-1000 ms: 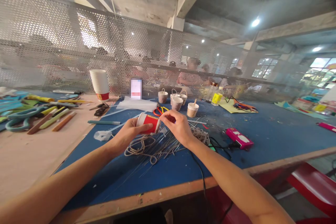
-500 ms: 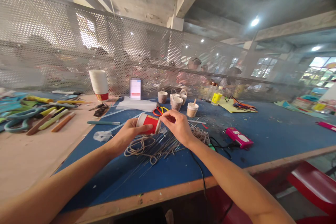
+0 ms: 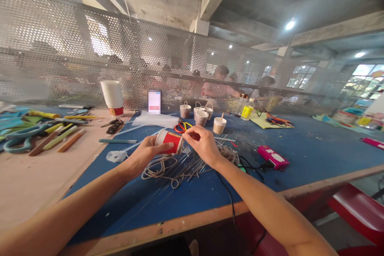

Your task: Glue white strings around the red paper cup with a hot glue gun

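Note:
My left hand (image 3: 143, 154) is wrapped round a red and white paper cup (image 3: 168, 140), held on its side above the blue table top (image 3: 315, 152). My right hand (image 3: 202, 145) is closed in a pinch at the cup's bottom end, touching it; what the fingers pinch is too small to see. Under both hands lie a coil of beige twine (image 3: 162, 167) and a bundle of thin metal wires (image 3: 186, 166).
Several small twine-wrapped cups (image 3: 202, 117) stand behind my hands, with red scissors (image 3: 181, 127), a stack of paper cups (image 3: 113, 97), a pink device (image 3: 273, 157) with a black cord, bottles (image 3: 247, 110), and tools (image 3: 45, 132) at left. A perforated metal screen (image 3: 90, 56) backs the table; people sit beyond.

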`<state>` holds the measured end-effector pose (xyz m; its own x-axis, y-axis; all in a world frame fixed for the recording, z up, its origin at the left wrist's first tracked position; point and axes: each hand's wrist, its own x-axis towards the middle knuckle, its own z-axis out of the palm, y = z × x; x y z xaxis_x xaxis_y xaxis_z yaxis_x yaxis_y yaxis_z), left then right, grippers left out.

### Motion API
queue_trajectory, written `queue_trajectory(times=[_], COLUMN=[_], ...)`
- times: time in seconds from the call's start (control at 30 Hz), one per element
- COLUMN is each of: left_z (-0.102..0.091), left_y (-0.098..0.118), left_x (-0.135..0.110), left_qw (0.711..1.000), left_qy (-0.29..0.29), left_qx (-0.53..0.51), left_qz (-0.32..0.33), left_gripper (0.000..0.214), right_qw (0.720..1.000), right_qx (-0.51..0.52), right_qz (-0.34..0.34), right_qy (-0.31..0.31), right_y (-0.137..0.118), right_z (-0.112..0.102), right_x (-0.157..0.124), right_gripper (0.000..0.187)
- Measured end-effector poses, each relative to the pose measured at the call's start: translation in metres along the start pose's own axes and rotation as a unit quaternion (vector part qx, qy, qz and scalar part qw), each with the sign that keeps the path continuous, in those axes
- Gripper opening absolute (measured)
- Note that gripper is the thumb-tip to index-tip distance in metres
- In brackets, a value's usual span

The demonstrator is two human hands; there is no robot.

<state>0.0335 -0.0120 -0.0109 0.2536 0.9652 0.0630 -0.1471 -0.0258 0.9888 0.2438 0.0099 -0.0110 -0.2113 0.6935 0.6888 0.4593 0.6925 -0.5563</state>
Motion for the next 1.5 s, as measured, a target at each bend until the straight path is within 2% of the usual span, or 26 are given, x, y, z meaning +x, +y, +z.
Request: queue_trajectory(times=[0.83,1.5], left_z=[-0.006,-0.008], left_y=[-0.002,-0.001], left_x=[0.002,0.000], left_qw=[1.000,0.997], left_qy=[-0.031,-0.079], left_qx=[0.000,-0.004], left_qz=[0.000,0.013], left_gripper=[0.035,0.034], right_qw=[1.000,0.994], right_qx=[0.019,0.076], right_qz=[0.002,0.081], right_qy=[0.004,-0.014], right_y=[0.005,0.002], right_z=[0.000,-0.005], right_x=[0.001,0.005], right_gripper=[0.016,0.020])
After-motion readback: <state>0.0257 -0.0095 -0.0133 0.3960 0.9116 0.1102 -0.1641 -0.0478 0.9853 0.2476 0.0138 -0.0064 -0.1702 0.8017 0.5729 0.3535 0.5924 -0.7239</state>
